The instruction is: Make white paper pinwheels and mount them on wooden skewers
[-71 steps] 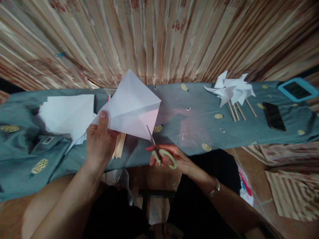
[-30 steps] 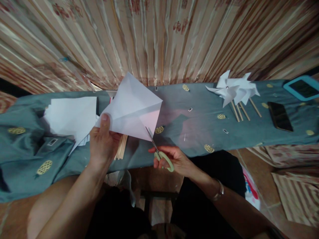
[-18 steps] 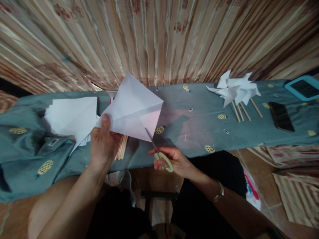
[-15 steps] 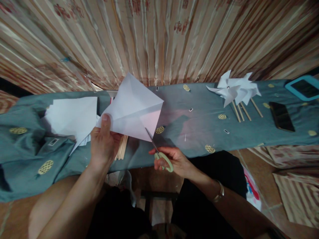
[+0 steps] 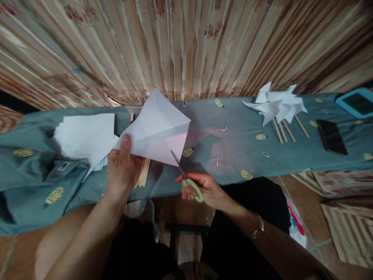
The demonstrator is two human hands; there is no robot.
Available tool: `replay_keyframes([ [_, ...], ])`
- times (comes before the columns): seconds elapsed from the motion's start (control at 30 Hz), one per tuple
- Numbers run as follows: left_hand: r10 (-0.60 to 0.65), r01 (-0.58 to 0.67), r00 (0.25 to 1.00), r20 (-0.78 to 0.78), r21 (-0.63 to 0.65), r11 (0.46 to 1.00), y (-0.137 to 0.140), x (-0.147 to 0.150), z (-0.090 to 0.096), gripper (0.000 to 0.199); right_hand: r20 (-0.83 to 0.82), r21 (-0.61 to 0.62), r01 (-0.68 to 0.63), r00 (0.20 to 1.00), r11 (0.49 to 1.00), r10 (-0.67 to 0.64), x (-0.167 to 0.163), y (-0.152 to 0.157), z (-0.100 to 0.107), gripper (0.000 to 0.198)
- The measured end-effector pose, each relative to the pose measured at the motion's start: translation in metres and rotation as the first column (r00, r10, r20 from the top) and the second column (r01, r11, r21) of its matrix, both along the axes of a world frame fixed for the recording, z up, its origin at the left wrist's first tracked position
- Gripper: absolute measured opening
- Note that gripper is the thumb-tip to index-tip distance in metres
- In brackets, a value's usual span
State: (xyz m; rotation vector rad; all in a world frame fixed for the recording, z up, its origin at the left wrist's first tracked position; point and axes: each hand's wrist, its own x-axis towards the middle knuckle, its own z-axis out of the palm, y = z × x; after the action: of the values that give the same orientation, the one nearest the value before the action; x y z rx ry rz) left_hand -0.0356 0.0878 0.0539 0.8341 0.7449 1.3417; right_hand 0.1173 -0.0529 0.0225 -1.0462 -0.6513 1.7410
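My left hand (image 5: 124, 165) grips a white sheet of paper (image 5: 159, 120) by its left corner, thumb on top. The sheet is creased and held above the table. In my right hand (image 5: 201, 186) is a pair of scissors (image 5: 190, 188) with pale green handles, fingers through the loops. Its blades lie at the sheet's lower right corner, pointing up and left into the paper. Below the paper, beside my left hand, several wooden sticks (image 5: 143, 173) lie partly hidden.
A stack of white paper (image 5: 87, 134) lies at the left. To the right are paper pinwheels (image 5: 279, 105) on wooden sticks, a black phone (image 5: 331, 136) and a blue-framed device (image 5: 357, 103). A patterned cloth (image 5: 233, 155) covers the table; a curtain (image 5: 186, 46) hangs behind.
The paper's top corner has tipped slightly right and down. Both hands keep their holds, and the scissors remain at the lower right corner. The whole view has shifted a little.
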Motion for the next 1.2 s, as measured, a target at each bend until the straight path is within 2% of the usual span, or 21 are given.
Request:
replay_keyframes([
  [0.17,0.011,-0.011,1.0,0.002,-0.017,1.0,0.0,0.001,0.001,0.016,0.005,-0.012,0.009,1.0,1.0,-0.009,-0.001,0.0,0.0,0.045],
  [0.37,0.001,-0.002,1.0,-0.023,-0.037,0.999,-0.002,0.002,0.002,0.021,0.029,-0.012,0.012,1.0,1.0,-0.011,-0.001,0.0,0.002,0.046],
  [0.53,-0.043,0.041,0.998,-0.034,-0.064,0.997,-0.006,0.003,-0.003,0.02,0.047,0.028,0.01,0.999,1.0,-0.012,0.001,0.001,0.003,0.046],
  [0.77,-0.077,0.076,0.997,-0.009,-0.082,0.994,-0.01,0.005,-0.008,0.029,0.055,0.055,0.026,0.998,0.998,-0.029,0.003,0.001,0.001,0.048],
  [1.2,-0.067,0.065,0.998,-0.018,-0.096,0.993,-0.01,0.005,-0.007,0.027,0.023,-0.007,0.068,0.997,0.998,-0.067,0.001,0.002,0.0,0.045],
])
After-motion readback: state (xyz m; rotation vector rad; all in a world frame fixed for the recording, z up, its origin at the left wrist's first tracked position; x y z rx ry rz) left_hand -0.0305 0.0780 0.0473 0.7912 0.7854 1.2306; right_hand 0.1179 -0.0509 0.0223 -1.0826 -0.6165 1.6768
